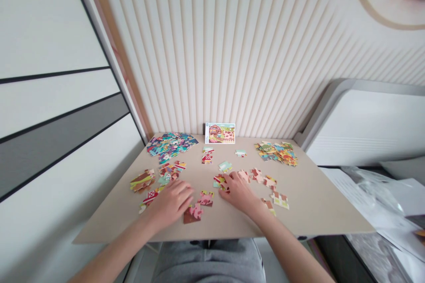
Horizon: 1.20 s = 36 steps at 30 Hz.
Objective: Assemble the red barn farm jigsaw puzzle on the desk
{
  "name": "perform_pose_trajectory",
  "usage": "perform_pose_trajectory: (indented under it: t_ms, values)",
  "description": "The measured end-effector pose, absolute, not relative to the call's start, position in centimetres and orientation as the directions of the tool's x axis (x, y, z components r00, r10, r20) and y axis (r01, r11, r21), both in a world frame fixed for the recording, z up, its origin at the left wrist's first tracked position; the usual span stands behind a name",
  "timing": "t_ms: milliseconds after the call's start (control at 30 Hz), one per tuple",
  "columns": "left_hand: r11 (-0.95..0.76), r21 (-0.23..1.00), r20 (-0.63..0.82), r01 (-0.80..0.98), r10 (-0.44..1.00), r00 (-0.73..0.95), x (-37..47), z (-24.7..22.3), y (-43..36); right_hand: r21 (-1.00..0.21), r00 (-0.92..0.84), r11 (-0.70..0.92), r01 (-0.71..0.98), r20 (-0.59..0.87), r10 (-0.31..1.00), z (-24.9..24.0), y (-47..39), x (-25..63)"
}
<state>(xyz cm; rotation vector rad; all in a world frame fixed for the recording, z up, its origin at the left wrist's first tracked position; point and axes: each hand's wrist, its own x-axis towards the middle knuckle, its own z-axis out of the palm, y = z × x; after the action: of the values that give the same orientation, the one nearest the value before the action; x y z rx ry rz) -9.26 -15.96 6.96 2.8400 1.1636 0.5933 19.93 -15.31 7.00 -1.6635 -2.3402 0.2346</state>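
My left hand (174,199) rests low over the table with its fingers loosely bent, and I see nothing in it. Beside it lie a red barn puzzle piece (151,196) and joined pink pig pieces (193,213). Another pig piece (206,197) sits between my hands. The fingers and thumb of my right hand (239,189) close on a red and green puzzle piece (218,181), partly covered by the fingertips. Just past that hand are a pale blue piece (225,166) and pink cow pieces (257,175).
A farm picture card (220,133) leans at the table's back edge. Piles of purple-blue pieces (171,143) and yellow-orange pieces (279,153) flank it. A brown-green stack (142,180) lies at left, fence pieces (280,200) at right. Joined barn pieces (207,155) lie before the card.
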Motion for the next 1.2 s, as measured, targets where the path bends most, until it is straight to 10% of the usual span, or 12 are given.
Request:
perform_pose_trajectory:
  t_ms: [1200]
  values:
    - [-0.751,0.31,0.296,0.583,0.659,0.691,-6.5,6.6,-20.7,-0.302,-0.432,0.458,0.836,0.151,0.889,6.6,-14.2,21.2]
